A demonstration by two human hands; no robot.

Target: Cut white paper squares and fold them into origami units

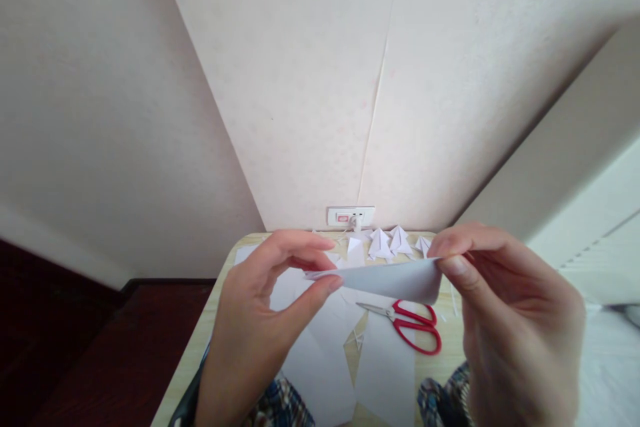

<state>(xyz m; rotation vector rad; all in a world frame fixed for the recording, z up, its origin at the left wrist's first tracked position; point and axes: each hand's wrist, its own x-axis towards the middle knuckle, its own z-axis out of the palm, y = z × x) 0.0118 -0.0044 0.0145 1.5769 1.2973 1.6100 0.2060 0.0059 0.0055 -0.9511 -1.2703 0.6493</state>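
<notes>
A folded white paper strip (385, 278) is held up in front of me, above a small wooden table (200, 340). My left hand (260, 320) pinches its left end between thumb and fingers. At the strip's right end, my right hand (510, 320) pinches it the same way. Red-handled scissors (413, 323) lie on the table just below the strip. Several small folded white paper shapes (387, 242) stand in a row at the table's far edge.
Loose white paper sheets (385, 373) cover much of the tabletop. A wall socket with a plug (351, 216) sits on the pale wall right behind the table. Dark red floor (125, 353) lies to the left, a white surface (610, 367) to the right.
</notes>
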